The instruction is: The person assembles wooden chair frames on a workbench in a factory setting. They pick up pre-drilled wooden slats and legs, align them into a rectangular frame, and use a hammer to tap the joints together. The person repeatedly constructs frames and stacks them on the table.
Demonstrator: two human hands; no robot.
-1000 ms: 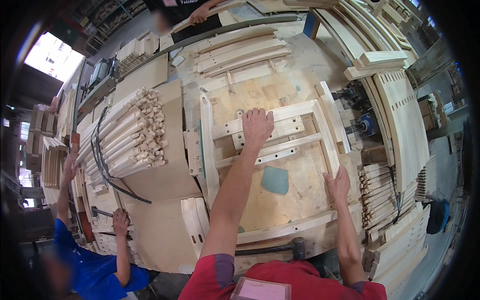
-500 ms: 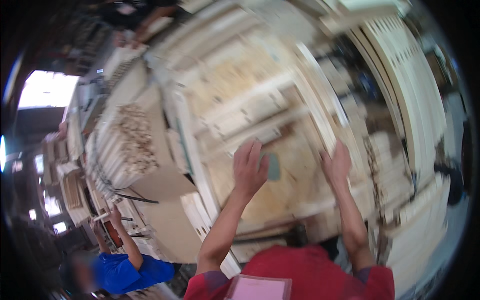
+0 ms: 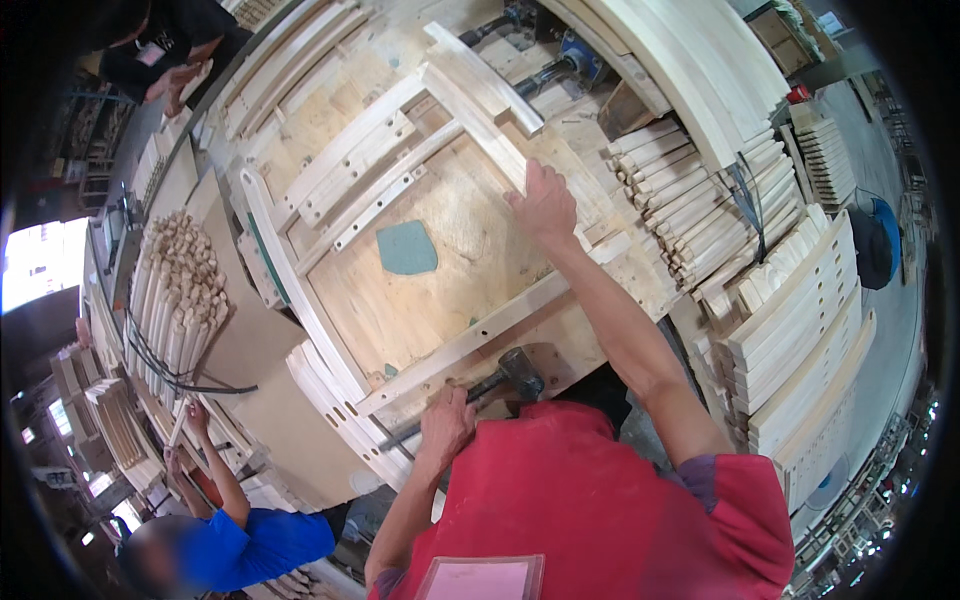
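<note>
My left hand (image 3: 446,424) is closed around the handle of a black mallet (image 3: 512,374) lying at the near edge of the plywood workbench (image 3: 420,300). My right hand (image 3: 544,204) grips the right-hand side piece (image 3: 478,112) of a pale wooden frame laid flat on the bench. The frame's long left rail (image 3: 290,280) curves along the left side, a bottom rail (image 3: 480,335) with drilled holes runs between, and slotted cross slats (image 3: 365,185) lie higher up. A teal pad (image 3: 406,248) sits in the frame's middle.
Stacks of pale slats (image 3: 800,320) fill the right. A bundle of round dowels (image 3: 175,300) lies on a board at left. A person in blue (image 3: 235,540) works at lower left; another person in black (image 3: 165,50) stands at the top left. Clamp machinery (image 3: 560,60) sits at the bench's far end.
My left hand came off the frame and back to the near edge, closing on the mallet handle. My right hand moved up from the lower right rail to the right side piece.
</note>
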